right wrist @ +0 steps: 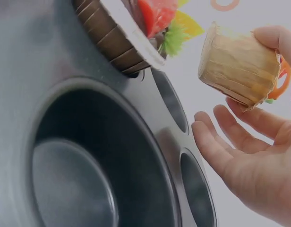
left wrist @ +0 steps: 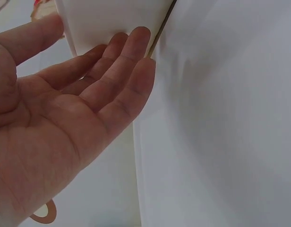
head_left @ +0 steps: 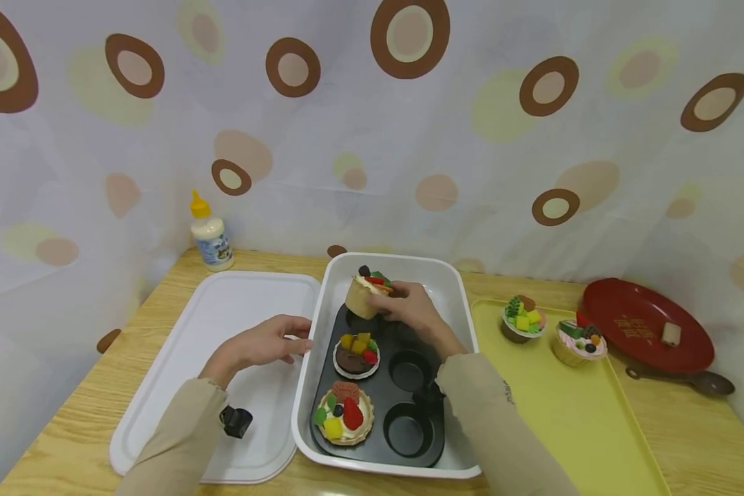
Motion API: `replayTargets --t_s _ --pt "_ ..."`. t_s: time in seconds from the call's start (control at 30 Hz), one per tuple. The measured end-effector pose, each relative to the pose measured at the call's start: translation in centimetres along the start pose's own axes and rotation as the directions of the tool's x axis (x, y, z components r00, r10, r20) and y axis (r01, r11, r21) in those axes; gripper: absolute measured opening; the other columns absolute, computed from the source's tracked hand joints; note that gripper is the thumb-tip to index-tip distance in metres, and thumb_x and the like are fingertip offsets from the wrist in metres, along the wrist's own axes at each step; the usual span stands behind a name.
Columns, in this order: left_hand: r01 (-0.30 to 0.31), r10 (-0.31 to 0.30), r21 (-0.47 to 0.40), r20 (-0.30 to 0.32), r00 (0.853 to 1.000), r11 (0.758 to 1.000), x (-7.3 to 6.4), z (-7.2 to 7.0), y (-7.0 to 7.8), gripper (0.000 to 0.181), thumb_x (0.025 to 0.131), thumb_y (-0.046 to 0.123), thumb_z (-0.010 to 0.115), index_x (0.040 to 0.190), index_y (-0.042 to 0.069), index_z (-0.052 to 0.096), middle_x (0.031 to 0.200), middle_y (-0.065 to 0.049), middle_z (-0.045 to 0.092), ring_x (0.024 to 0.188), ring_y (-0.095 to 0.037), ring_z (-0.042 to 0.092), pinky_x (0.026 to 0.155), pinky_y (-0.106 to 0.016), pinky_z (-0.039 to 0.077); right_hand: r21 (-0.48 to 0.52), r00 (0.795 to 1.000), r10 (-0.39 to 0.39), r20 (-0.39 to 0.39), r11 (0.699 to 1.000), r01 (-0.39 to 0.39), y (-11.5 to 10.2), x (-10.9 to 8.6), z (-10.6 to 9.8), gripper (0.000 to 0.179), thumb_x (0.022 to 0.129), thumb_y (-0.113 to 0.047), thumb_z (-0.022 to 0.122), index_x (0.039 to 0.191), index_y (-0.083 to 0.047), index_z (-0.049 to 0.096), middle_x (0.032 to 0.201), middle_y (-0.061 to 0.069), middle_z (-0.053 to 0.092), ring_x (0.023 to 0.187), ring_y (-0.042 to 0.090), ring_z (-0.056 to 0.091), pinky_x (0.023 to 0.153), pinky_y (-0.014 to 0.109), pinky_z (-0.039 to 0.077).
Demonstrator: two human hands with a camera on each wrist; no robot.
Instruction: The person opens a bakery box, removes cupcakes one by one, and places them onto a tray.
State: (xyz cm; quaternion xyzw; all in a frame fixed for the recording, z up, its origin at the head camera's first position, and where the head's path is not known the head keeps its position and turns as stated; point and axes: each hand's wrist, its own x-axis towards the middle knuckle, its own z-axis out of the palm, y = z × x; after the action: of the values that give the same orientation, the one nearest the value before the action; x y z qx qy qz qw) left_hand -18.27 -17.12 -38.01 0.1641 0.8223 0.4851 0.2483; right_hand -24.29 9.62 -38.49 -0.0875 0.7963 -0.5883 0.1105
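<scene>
In the head view my right hand [head_left: 412, 310] pinches a toy cupcake [head_left: 359, 302] in a tan paper cup, topped with cream, a dark berry and red fruit pieces. The cupcake is tilted, above the far left part of a black muffin tin [head_left: 378, 448]. Thumb and finger grip it near its top in the right wrist view. The tin lies inside a white plastic bin [head_left: 306, 406]. My left hand [head_left: 266, 341] touches the bin's left wall with loosely extended fingers. A chocolate cupcake [head_left: 353, 362] and a fruit tart [head_left: 347, 415] sit in the tin's left column.
On the left lies a white lid [head_left: 273, 406]; a glue bottle [head_left: 212, 238] stands behind it. To the right, a yellow tray [head_left: 552, 427] bears two cupcakes [head_left: 523, 320]. Beyond it are a red plate [head_left: 626, 296] with a small beige block and a dark spoon [head_left: 709, 383].
</scene>
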Motion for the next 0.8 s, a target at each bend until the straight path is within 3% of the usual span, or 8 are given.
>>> replayTargets --t_s 0.2,0.47,0.67,0.8 --pt "0.004 -0.004 0.008 0.003 1.0 1.0 0.2 0.0 0.1 0.044 0.096 0.015 0.056 0.131 -0.009 0.049 0.121 -0.02 0.058 0.099 -0.024 0.057 0.083 -0.04 0.053 0.006 0.999 -0.004 0.051 1.0 0.004 -0.9 -0.8 -0.9 0.053 0.084 -0.026 0.071 0.126 0.002 0.058 0.111 0.018 0.064 0.096 0.035 0.064 0.084 0.038 0.054" --pt "0.022 -0.022 0.023 -0.002 1.0 0.999 0.3 0.0 0.1 0.042 0.095 0.016 0.058 0.13 -0.007 0.051 0.118 -0.016 0.059 0.097 -0.024 0.057 0.082 -0.04 0.053 -0.21 0.99 -0.143 0.017 0.967 0.143 -2.7 -2.2 -3.2 0.042 0.08 -0.031 0.076 0.111 -0.005 0.068 0.107 0.011 0.066 0.093 0.025 0.066 0.079 0.039 0.053" --pt "0.021 -0.021 0.024 -0.004 1.0 1.0 0.2 0.0 0.1 0.042 0.095 0.016 0.057 0.129 -0.007 0.052 0.118 -0.016 0.059 0.097 -0.024 0.057 0.083 -0.04 0.053 -0.241 0.99 -0.141 0.028 0.96 0.143 -3.8 -3.6 -5.4 0.041 0.081 -0.03 0.074 0.114 -0.005 0.067 0.118 0.011 0.058 0.104 0.031 0.062 0.083 0.04 0.052" --pt "-0.004 0.004 0.012 0.009 1.0 1.0 0.1 0.0 0.0 0.043 0.096 0.016 0.056 0.13 -0.009 0.05 0.119 -0.019 0.059 0.099 -0.024 0.057 0.083 -0.041 0.053 -0.253 0.99 -0.136 0.043 0.957 0.142 -3.9 -4.5 -6.6 0.033 0.083 -0.03 0.072 0.104 -0.006 0.066 0.117 0.011 0.053 0.111 0.036 0.057 0.086 0.044 0.05"
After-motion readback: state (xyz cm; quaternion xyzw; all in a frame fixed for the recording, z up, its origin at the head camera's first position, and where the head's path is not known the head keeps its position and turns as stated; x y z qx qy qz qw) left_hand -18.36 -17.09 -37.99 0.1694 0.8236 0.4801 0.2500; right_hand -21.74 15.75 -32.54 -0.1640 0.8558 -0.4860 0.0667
